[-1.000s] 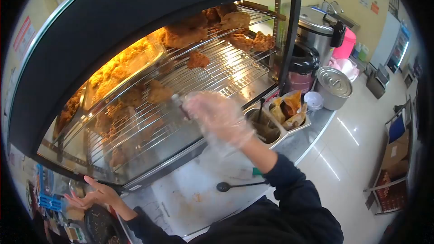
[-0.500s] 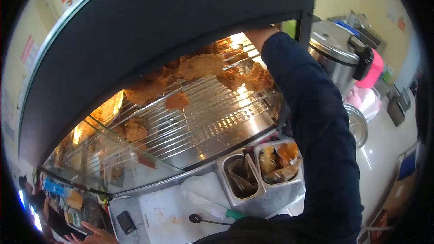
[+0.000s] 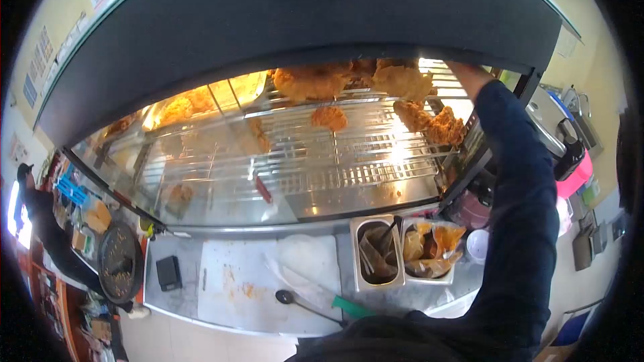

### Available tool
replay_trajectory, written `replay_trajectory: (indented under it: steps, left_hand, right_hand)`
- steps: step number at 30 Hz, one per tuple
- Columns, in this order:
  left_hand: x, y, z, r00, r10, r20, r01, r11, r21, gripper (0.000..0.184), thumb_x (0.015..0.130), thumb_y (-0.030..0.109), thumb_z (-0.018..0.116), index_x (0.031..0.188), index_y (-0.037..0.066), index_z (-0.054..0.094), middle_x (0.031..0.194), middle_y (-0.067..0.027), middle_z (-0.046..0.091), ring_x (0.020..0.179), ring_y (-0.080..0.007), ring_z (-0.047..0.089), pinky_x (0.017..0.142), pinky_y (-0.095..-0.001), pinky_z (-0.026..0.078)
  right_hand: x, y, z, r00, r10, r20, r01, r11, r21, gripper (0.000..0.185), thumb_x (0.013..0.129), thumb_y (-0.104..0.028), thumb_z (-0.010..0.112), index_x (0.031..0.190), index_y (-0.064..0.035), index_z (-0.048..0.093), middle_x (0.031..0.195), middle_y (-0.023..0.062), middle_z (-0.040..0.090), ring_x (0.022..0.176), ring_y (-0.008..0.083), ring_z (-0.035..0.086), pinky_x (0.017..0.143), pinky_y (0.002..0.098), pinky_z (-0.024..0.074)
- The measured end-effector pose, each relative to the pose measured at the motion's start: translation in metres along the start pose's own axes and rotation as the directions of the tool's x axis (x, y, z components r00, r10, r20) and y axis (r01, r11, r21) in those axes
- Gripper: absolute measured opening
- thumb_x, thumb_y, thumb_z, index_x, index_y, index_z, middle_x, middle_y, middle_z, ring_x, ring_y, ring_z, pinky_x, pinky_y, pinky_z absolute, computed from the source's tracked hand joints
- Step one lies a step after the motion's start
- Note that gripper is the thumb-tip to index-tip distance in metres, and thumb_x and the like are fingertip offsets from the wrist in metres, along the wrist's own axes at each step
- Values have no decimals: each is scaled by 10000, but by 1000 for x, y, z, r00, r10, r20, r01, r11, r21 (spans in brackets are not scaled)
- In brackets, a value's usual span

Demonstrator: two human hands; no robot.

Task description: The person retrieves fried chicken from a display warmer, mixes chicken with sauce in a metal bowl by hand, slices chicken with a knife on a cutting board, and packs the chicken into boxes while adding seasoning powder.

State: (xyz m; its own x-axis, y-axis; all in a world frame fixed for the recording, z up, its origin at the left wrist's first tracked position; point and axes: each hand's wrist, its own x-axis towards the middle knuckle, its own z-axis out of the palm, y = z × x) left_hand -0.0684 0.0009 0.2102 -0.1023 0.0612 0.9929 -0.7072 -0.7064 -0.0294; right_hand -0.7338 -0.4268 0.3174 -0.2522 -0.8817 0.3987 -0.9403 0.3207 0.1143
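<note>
My right arm, in a dark sleeve, reaches into a lit food warmer (image 3: 322, 27) at its right end. Only the wrist and back of my right hand (image 3: 467, 75) show; the fingers are hidden behind the black upper panel, so I cannot see what they hold. Close by on the wire rack (image 3: 295, 174) lie pieces of fried chicken (image 3: 444, 127), with a flat fried cutlet (image 3: 402, 82) and a larger fried piece (image 3: 312, 82) farther left. A smaller fried piece (image 3: 329, 118) rests mid-rack. My left hand is out of view.
Below the warmer is a white cutting board (image 3: 235, 302) with a green-handled knife (image 3: 352, 306) and black ladle (image 3: 285, 297). Two steel containers (image 3: 378, 281) stand right of it. A black box (image 3: 168, 273) lies left. A person (image 3: 50, 228) stands at far left, near a round dark pan (image 3: 119, 261).
The view has swung so the warmer sits more level and farther right in frame. My right hand stays inside its right end. My left hand, spread at the lower left before, has left view.
</note>
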Motion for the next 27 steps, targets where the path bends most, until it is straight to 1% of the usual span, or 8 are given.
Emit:
replay_trajectory:
  steps: [6, 8, 10, 14, 17, 19, 22, 27]
  left_hand:
    - [-34, -14, 79, 997, -14, 77, 30, 978, -206, 525, 847, 303, 657, 1168, 1, 372, 1218, -131, 439, 1107, -264, 433, 924, -373, 311]
    - [-40, -4, 102, 999, 36, 26, -25, 942, -333, 519, 839, 293, 672, 1162, 12, 378, 1241, -124, 437, 1106, -248, 449, 922, -350, 318]
    - [-57, -12, 128, 994, -18, 105, 54, 938, -342, 467, 845, 216, 666, 1147, 28, 364, 1271, -133, 392, 1137, -259, 438, 927, -361, 310]
    - [-77, -22, 168, 974, -64, 219, 218, 544, -810, 391, 871, 78, 597, 1161, 27, 340, 1310, -189, 350, 1215, -284, 388, 998, -394, 354]
    - [-97, -28, 167, 854, -15, 520, 503, 278, -818, 420, 860, 54, 591, 1183, 15, 325, 1339, -206, 337, 1217, -295, 386, 1026, -396, 354]
    - [-105, -21, 146, 744, 67, 665, 649, 169, -742, 479, 826, 13, 593, 1213, 20, 311, 1340, -210, 353, 1219, -295, 389, 1047, -416, 318]
    - [-121, -2, 111, 622, 394, 677, 624, 272, -732, 443, 787, 27, 602, 1181, 53, 403, 1323, -169, 401, 1266, -305, 322, 1058, -423, 223]
    - [-166, 3, 98, 217, 789, 575, 503, 414, -759, 374, 766, 200, 639, 1119, 105, 556, 1322, -172, 364, 1318, -378, 150, 1027, -584, 75]
  right_hand:
    - [-110, -24, -60, 985, -21, -172, 14, 999, -42, 346, 868, -208, 496, 1144, -4, 540, 1055, 187, 621, 1145, 282, 507, 928, 364, 441]
    - [-176, -29, -111, 971, -197, 137, 238, 863, -446, 362, 910, -227, 472, 1172, 21, 501, 1078, 208, 610, 1128, 314, 516, 947, 362, 442]
    - [-240, 23, -66, 880, -295, -371, 363, 923, 128, 297, 860, -164, 479, 1107, -29, 574, 1066, 166, 595, 981, 297, 576, 867, 371, 459]
    - [-377, -51, -104, 976, 167, 138, -215, 688, 693, 296, 861, -146, 512, 1098, 19, 575, 1124, 152, 595, 1027, 163, 571, 863, 302, 453]
    - [-454, -117, -83, 931, 14, 365, -365, -14, 931, 291, 870, -143, 520, 1095, 32, 579, 1150, 148, 581, 1057, 114, 541, 876, 284, 440]
    - [-482, -210, -85, 772, -112, 625, -627, 20, 778, 286, 877, -154, 517, 1074, 40, 588, 1158, 137, 576, 1075, 177, 532, 902, 300, 428]
    - [-512, -317, -3, 716, -463, 522, -118, 657, 745, 314, 829, -299, 500, 977, -51, 623, 1183, 183, 557, 1098, 298, 522, 920, 371, 412]
    - [-515, -430, 51, 542, -575, 613, 77, 760, 645, 319, 795, -265, 486, 981, -39, 614, 1073, 169, 601, 979, 324, 569, 849, 436, 430]
